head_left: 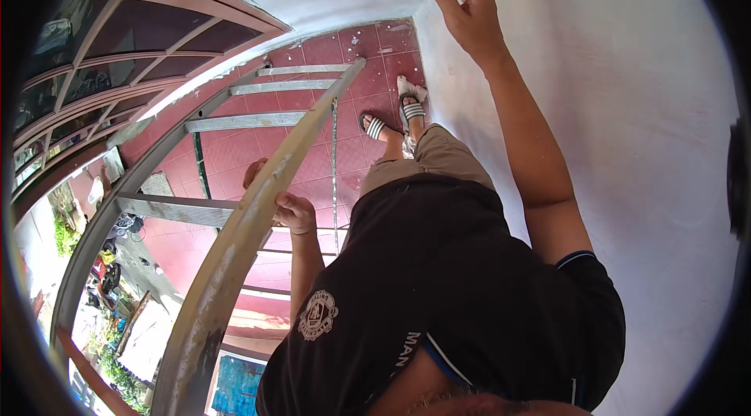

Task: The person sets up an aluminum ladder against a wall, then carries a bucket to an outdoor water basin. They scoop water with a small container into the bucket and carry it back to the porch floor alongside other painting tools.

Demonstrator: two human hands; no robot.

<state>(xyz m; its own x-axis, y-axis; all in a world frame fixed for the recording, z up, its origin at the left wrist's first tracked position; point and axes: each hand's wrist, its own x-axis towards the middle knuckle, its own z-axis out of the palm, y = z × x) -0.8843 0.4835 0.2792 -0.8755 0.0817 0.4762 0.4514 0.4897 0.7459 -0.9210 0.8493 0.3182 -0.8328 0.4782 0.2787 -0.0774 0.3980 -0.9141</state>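
My left hand (294,214) is wrapped around the side rail of an aluminium ladder (258,185), fingers on the far side and thumb on the near side. The rail is worn, with whitish smears. My right hand (467,9) is raised at the top, close to the pale wall (626,118). Its fingers are curled in and the thumb lies against them; whatever they may hold is too small or hidden to make out.
Below are my feet in striped slides (375,128) on a red tiled floor (313,158) with white spots. A whitish crumpled thing (410,88) lies by the wall corner. Wood-framed windows (141,28) line the left. Outside, at lower left, are plants and clutter.
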